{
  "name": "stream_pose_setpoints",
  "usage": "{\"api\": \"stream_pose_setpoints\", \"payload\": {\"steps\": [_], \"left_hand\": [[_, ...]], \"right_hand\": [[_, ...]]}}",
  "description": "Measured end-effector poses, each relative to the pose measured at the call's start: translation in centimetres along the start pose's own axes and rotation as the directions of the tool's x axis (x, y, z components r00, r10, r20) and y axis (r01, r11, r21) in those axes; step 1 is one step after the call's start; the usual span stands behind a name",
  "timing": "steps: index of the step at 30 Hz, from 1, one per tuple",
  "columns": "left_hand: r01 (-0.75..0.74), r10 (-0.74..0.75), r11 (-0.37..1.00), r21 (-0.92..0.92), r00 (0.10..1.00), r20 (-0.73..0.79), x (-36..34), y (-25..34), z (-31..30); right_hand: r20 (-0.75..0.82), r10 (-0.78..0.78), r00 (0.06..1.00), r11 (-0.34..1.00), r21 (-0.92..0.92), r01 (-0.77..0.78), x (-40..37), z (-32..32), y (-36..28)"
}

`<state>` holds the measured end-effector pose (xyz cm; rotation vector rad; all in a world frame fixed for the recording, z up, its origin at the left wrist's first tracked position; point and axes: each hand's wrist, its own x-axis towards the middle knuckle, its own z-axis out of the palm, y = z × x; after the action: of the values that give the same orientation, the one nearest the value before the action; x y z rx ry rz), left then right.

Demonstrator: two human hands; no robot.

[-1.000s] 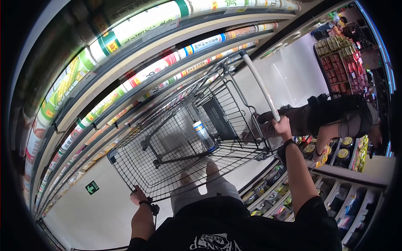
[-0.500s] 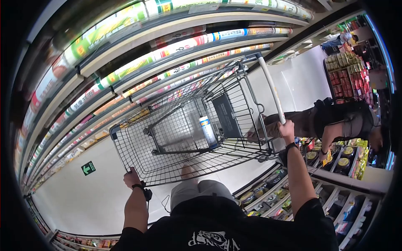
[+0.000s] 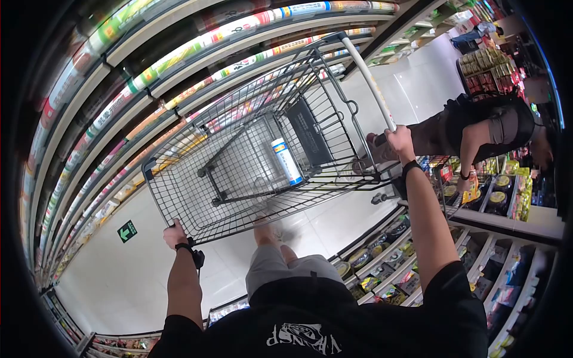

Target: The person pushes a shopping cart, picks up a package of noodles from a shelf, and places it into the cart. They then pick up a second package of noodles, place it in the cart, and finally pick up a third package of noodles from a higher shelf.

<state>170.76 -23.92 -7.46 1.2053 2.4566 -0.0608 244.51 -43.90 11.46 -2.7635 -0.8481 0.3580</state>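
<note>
Steering the cart [image 3: 239,200], I judge; right hand [image 3: 399,140] curled round handle [image 3: 367,80], left hand [image 3: 174,234] clutching rim [image 3: 156,194]; next needs clearance from person [image 3: 483,128] beyond right hand.

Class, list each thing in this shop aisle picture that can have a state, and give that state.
Cart: upright, one can inside.
Can: lying in the cart.
Left hand: shut on the cart rim.
Right hand: shut on the handle.
Shelves: stocked.
</note>
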Motion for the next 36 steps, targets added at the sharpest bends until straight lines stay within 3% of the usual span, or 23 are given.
{"api": "stream_pose_setpoints", "payload": {"steps": [6,10,19,23,29,32,35,36], "left_hand": [[0.051,-0.051,0.998,-0.022,0.999,-0.007,-1.4,-4.9,0.5],[0.18,-0.181,0.983,-0.019,0.983,-0.034,-4.6,-5.8,-1.3],[0.17,-0.176,0.983,-0.066,0.979,-0.101,-7.4,-10.5,-2.3],[0.149,-0.155,0.986,-0.07,0.983,-0.103,-5.7,-12.5,-2.8],[0.157,-0.158,0.987,-0.025,0.985,-0.07,-1.7,-14.3,-5.2],[0.133,-0.133,0.991,-0.009,0.987,-0.093,0.7,-15.5,-6.3],[0.12,-0.121,0.993,-0.01,0.987,-0.108,3.2,-17.2,-7.4],[0.119,-0.119,0.993,-0.014,0.987,-0.109,4.0,-17.6,-8.0]], "right_hand": [[0.017,0.0,1.0,1.0,-0.013,0.0,-1.5,0.7,-0.1],[-0.009,-0.071,0.997,0.996,-0.058,0.07,-1.8,1.6,0.5],[0.028,-0.089,0.996,0.996,-0.027,0.09,-3.3,2.5,-1.5],[0.097,-0.067,0.993,0.998,0.026,0.065,-4.5,3.2,-3.0],[0.022,-0.145,0.989,0.988,0.049,0.144,-7.3,5.4,-5.6],[0.022,-0.155,0.988,0.986,0.062,0.154,-11.2,4.8,-10.1],[0.076,-0.071,0.995,0.996,0.052,0.067,-13.4,5.6,-12.0],[0.095,-0.06,0.994,0.995,0.081,0.052,-12.1,7.7,-9.3]]}}
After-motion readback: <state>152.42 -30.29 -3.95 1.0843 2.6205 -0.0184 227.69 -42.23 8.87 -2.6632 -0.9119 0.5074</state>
